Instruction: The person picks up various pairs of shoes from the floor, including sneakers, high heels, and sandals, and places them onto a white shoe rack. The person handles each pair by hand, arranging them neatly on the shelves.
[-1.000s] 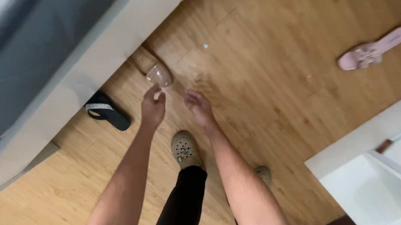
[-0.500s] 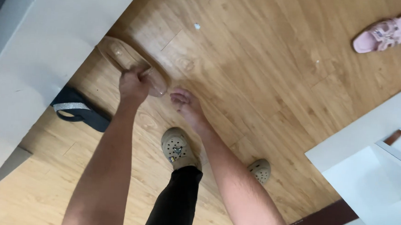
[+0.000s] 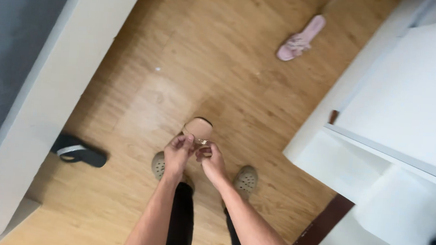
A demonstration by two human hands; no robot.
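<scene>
Looking down, I see both of my bare forearms reaching forward and converging in front of me, the left one running nearly straight up the view and the right one angling in from the lower right. My left hand (image 3: 178, 151) is curled with its fingers bent inward and pinched closed at the tips, knuckles toward me. My right hand (image 3: 212, 160) sits just beside it, almost touching, fingers likewise curled and pinched closed, while below the wrists my legs in dark trousers stand apart.
</scene>
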